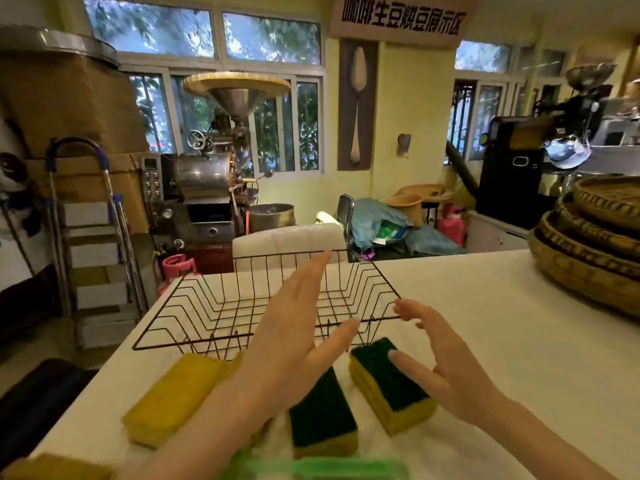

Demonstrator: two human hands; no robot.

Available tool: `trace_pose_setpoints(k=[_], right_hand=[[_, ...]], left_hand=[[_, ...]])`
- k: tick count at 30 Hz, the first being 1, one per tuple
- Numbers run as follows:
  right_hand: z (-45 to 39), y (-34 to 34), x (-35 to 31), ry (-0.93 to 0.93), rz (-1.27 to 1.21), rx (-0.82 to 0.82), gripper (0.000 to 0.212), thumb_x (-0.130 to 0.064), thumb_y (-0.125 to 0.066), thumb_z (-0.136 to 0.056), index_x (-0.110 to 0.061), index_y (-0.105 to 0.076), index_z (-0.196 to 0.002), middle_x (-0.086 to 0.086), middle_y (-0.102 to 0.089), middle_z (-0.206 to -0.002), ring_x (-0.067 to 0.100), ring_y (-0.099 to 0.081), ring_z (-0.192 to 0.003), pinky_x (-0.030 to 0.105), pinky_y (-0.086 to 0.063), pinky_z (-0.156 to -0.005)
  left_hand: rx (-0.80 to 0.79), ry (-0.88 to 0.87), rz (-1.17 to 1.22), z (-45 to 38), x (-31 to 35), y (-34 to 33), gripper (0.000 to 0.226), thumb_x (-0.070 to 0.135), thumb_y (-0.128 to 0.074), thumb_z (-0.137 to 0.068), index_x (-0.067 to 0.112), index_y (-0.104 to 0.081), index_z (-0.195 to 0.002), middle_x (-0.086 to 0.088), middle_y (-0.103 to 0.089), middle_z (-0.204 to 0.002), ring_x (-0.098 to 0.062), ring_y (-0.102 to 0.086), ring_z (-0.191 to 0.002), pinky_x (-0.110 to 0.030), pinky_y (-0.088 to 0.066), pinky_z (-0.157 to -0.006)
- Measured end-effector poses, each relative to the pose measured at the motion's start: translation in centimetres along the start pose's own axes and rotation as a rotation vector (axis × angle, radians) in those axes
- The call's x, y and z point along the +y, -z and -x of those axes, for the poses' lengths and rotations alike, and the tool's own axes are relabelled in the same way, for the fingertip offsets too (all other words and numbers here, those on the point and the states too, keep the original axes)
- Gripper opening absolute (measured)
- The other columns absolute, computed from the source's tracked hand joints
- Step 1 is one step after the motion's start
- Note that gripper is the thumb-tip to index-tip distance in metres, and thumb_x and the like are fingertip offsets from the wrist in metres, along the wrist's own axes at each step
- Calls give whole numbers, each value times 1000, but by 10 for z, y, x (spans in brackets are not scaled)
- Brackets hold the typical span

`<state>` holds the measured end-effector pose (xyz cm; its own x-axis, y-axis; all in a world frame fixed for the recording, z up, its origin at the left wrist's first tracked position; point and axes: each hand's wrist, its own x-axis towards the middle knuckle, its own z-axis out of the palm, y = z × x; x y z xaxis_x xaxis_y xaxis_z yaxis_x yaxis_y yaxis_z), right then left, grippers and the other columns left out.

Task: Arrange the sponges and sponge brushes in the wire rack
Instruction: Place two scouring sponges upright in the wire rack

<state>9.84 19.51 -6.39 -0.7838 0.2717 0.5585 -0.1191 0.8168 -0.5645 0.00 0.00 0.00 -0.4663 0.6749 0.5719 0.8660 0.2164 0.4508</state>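
An empty black wire rack (194, 306) stands on the white table (502, 341). In front of it lie a yellow sponge (173, 396) at the left and two green-topped yellow sponges, one in the middle (322, 414) and one to the right (391, 382). A green sponge-brush handle (329, 467) lies blurred at the bottom edge. My left hand (294, 341) hovers open over the rack's front edge. My right hand (446, 358) is open above the right sponge, fingers near the rack's front right corner. Neither hand holds anything.
Stacked woven baskets (588, 247) sit on the table's far right. Another yellow sponge (52, 469) shows at the bottom left corner. Beyond the table's far edge are a white chair back (287, 240), a coffee roaster (207, 188) and a stepladder (93, 237).
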Motion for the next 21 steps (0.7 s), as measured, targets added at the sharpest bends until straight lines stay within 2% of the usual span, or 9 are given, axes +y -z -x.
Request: trace_pose_setpoints(k=[2,4,6,9,11,14,17,21], right_hand=[[4,-2,3,-37,-13,-86,55,-78,-41,-67,-54,-31,-114,-30,-43,-121,-11,-38,-118,0,-33,-88],[8,-5,5,-42,16,-154,49,-70,-48,-68,-53,-33,-111,-20,-49,-117,-7,-42,-114,1,-35,-86],[9,-9,4,-1,52,-180,44,-57,-51,-72,-50,-34,-112,-16,-49,-114,-2,-46,-108,6,-38,-86],[11,-9,3,35,77,-229,49,-55,-51,-73,-39,-41,-119,-16,-47,-113,1,-44,-107,16,-41,-89],[12,-9,4,20,87,-275,54,-57,-49,-73,-34,-43,-122,-17,-44,-116,-2,-41,-108,17,-41,-91],[12,-9,6,11,131,-352,58,-62,-45,-73,-32,-47,-123,-21,-37,-124,-2,-34,-118,22,-35,-101],[10,-7,7,10,120,-390,60,-64,-46,-71,-31,-49,-122,-17,-38,-134,-1,-30,-124,24,-28,-106],[10,-2,3,-77,7,-501,60,-55,-61,-70,-34,-42,-122,-21,-27,-139,-1,-26,-129,25,-29,-109]], left_hand=[[-76,19,-53,8,-2,-11,62,69,-26,-72,61,11,-121,33,-6,-136,13,-4,-128,-19,-10,-107],[-107,58,-80,21,-6,-23,63,70,-27,-72,55,-2,-128,33,-7,-134,13,-5,-126,-19,-12,-107],[-151,97,-69,31,-8,-32,64,65,-36,-78,44,-16,-134,30,-11,-138,9,-9,-128,-21,-15,-109],[-223,143,-134,36,-12,-37,59,56,-44,-82,35,-26,-133,17,-19,-147,-1,-19,-132,-24,-22,-108],[-345,184,-222,35,-14,-37,58,58,-44,-81,31,-31,-130,11,-25,-146,-7,-26,-130,-27,-27,-107],[-498,209,-291,31,-16,-36,62,63,-43,-78,27,-33,-128,6,-36,-139,-11,-36,-122,-28,-32,-102],[-617,197,-327,26,-17,-31,77,68,-47,-72,26,-28,-133,4,-34,-141,-13,-35,-123,-30,-35,-103],[-732,171,-290,18,-18,-22,80,58,-63,-68,26,-28,-132,8,-41,-127,-9,-40,-109,-25,-44,-91]])
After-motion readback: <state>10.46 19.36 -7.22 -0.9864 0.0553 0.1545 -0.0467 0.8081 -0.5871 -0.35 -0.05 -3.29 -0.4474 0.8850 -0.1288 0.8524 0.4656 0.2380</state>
